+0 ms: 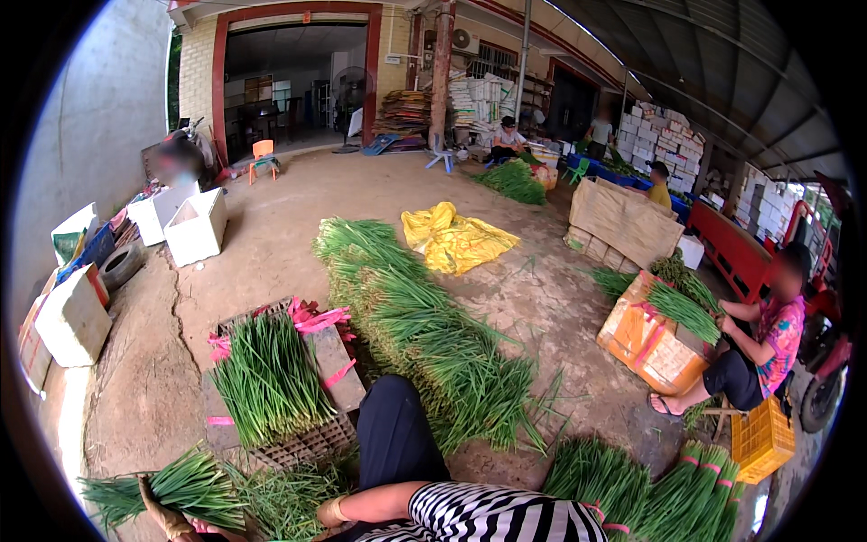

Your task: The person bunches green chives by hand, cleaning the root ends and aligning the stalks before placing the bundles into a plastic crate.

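Observation:
At the lower left, my left hand (165, 517), in what looks like a brownish glove, closes round a loose bunch of green chives (194, 486). My right forearm comes in from a striped sleeve, and my right hand (332, 513) shows only near the wrist, with a tan cuff; its fingers are hidden at the lower edge. Loose chive blades (289, 502) lie between the two hands. Just beyond, a thick stack of chives (271, 379) rests on a dark plastic crate (302, 443), with pink ties (321, 319) beside it.
A long heap of chives (424, 334) stretches away beyond my knee (395, 415). Tied bundles (691, 492) lie at the lower right. A co-worker (768, 334) sits at a taped foam box (655, 334). White foam boxes (197, 226) stand left; a yellow sack (456, 238) lies ahead.

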`<move>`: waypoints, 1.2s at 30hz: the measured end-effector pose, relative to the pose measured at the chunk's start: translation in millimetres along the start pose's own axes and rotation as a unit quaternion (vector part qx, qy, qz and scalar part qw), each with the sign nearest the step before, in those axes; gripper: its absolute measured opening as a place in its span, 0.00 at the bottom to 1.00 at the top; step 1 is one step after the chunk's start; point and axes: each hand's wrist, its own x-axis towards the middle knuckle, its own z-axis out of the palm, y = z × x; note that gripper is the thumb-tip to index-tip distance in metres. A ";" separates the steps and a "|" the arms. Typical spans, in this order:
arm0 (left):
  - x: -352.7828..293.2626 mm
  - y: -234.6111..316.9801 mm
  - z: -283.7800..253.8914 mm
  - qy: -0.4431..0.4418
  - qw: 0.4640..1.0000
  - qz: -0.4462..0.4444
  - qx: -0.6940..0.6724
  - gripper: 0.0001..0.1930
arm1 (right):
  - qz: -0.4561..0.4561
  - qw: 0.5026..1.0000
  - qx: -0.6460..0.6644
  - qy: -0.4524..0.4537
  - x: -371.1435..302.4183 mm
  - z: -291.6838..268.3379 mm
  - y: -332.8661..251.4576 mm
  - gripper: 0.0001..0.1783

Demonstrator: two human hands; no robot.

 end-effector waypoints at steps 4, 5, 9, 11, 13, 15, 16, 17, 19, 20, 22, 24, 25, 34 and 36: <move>12.2 -5.3 -11.1 -0.014 1.000 0.012 0.003 0.24 | -0.016 1.000 -0.024 0.009 7.9 2.6 5.7 0.26; 13.2 -5.4 -13.5 -0.018 1.000 0.014 0.002 0.24 | -0.024 0.999 -0.033 0.001 13.1 6.0 8.1 0.27; 12.5 -6.0 -13.1 -0.031 0.999 -0.014 -0.001 0.22 | -0.044 0.998 -0.024 0.034 45.0 29.7 31.0 0.28; 4.3 -20.0 17.1 -0.061 0.996 -0.060 -0.028 0.18 | -0.039 0.996 -0.004 0.076 60.7 50.6 72.8 0.21; 49.5 -10.4 -47.4 -0.057 0.997 -0.024 -0.051 0.17 | -0.095 0.994 -0.050 0.012 61.5 35.0 32.2 0.20; 37.4 -16.1 -31.2 -0.007 1.000 0.008 -0.022 0.16 | -0.076 0.996 -0.045 0.007 50.5 34.7 24.0 0.19; 46.3 -16.6 -37.1 -0.031 0.999 0.007 -0.018 0.17 | -0.068 0.997 -0.042 0.012 46.6 33.6 23.1 0.19; 52.6 -15.3 -41.2 -0.030 0.999 0.013 -0.016 0.17 | -0.063 0.997 -0.044 0.018 45.4 29.2 22.2 0.18; 41.3 -14.8 -32.6 -0.021 1.000 0.011 -0.015 0.17 | -0.050 0.998 -0.039 0.022 41.8 26.4 22.7 0.18; 39.5 -11.2 -32.4 -0.045 0.999 0.014 -0.010 0.17 | -0.046 0.998 -0.037 0.026 38.2 21.7 20.2 0.17; 22.8 -10.3 -14.5 -0.027 1.000 0.012 -0.001 0.17 | -0.033 0.999 -0.027 0.030 34.0 21.9 22.6 0.17; 24.5 -13.1 -13.0 -0.031 0.998 0.051 0.006 0.17 | -0.046 0.996 -0.071 0.015 34.0 18.4 22.8 0.16; 25.1 -13.0 -15.6 -0.037 0.998 0.042 0.005 0.16 | -0.053 0.996 -0.072 0.019 33.0 19.2 21.5 0.16; 24.0 -13.0 -16.1 -0.049 0.999 0.010 0.001 0.15 | -0.030 0.997 -0.069 0.019 43.7 27.8 26.4 0.16; 23.8 -11.7 -16.1 -0.047 0.999 0.006 0.005 0.15 | -0.070 0.989 -0.131 0.000 49.0 29.6 29.7 0.16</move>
